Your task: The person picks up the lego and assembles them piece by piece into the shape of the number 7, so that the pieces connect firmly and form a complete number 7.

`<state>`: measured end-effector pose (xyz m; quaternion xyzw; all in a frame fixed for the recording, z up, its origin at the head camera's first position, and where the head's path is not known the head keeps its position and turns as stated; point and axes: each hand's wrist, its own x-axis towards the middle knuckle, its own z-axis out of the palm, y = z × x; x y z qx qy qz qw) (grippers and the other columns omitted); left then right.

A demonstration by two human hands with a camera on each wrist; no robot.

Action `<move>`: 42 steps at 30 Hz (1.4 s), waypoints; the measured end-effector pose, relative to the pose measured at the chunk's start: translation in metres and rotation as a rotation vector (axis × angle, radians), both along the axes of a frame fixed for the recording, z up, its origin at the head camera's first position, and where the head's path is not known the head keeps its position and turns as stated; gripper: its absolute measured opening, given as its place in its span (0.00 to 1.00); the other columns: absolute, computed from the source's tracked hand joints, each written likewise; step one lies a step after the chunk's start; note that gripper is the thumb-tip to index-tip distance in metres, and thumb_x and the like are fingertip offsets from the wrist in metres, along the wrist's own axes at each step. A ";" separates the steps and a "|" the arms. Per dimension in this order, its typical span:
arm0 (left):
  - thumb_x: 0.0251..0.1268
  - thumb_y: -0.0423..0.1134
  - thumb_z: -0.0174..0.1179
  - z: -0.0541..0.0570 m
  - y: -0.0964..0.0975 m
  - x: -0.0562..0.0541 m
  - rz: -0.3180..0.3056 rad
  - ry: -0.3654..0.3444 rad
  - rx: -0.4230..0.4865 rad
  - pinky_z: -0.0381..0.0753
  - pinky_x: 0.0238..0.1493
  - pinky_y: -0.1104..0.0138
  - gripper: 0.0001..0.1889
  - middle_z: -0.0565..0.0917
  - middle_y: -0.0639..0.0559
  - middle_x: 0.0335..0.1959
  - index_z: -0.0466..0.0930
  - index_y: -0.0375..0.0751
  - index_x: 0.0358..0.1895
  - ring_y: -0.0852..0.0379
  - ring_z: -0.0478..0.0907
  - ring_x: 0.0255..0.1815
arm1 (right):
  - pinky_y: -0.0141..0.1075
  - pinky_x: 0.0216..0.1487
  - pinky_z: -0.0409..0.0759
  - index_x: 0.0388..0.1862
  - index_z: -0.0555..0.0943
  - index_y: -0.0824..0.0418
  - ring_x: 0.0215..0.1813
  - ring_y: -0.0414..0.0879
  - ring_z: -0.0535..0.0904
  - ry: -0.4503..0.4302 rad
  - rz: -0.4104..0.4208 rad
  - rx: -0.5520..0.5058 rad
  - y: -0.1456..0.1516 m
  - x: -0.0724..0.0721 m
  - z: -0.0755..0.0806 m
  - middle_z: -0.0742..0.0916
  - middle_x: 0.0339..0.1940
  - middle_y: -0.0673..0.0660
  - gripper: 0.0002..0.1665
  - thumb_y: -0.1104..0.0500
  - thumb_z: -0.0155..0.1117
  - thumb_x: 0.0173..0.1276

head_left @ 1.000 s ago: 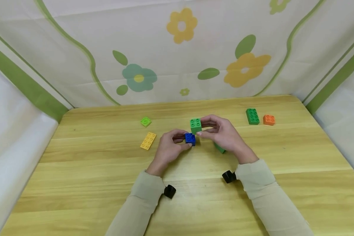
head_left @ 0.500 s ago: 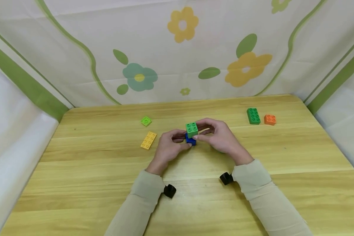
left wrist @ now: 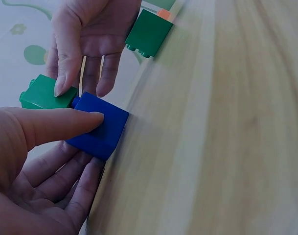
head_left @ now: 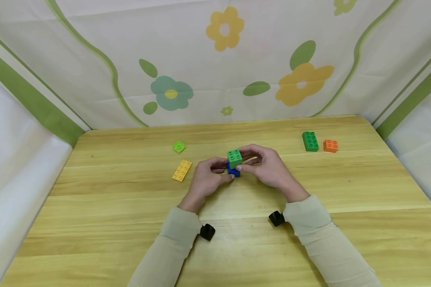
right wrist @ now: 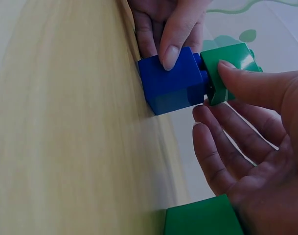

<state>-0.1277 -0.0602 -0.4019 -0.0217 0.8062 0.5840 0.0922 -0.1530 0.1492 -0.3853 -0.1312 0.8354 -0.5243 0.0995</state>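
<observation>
My left hand [head_left: 206,179] grips a blue brick [head_left: 234,173] between thumb and fingers, low at the table surface. A light green 2x2 brick [head_left: 234,158] is pinched by my right hand [head_left: 269,169] right over the blue one. In the right wrist view the blue brick [right wrist: 173,81] shows its studs at the underside of the green brick [right wrist: 232,68], with a narrow gap between the two. Another green brick [right wrist: 203,216] stands on the table by my right hand; in the head view that hand hides it.
On the left lie a yellow eight-stud plate [head_left: 182,170] and a small lime piece [head_left: 179,146]. Toward the back right are a dark green brick [head_left: 310,141] and an orange brick [head_left: 331,146]. A flowered cloth [head_left: 201,59] rises behind the wooden table [head_left: 111,223].
My right hand has brought the light green brick left and down over the blue brick. The left hand keeps its hold in nearly the same place.
</observation>
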 end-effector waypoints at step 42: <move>0.58 0.31 0.79 0.001 -0.001 0.001 -0.010 0.019 0.000 0.87 0.66 0.56 0.22 0.91 0.44 0.55 0.89 0.38 0.58 0.47 0.88 0.59 | 0.51 0.62 0.88 0.62 0.85 0.56 0.57 0.53 0.88 0.051 -0.004 0.069 -0.005 0.007 0.000 0.91 0.56 0.57 0.23 0.59 0.79 0.70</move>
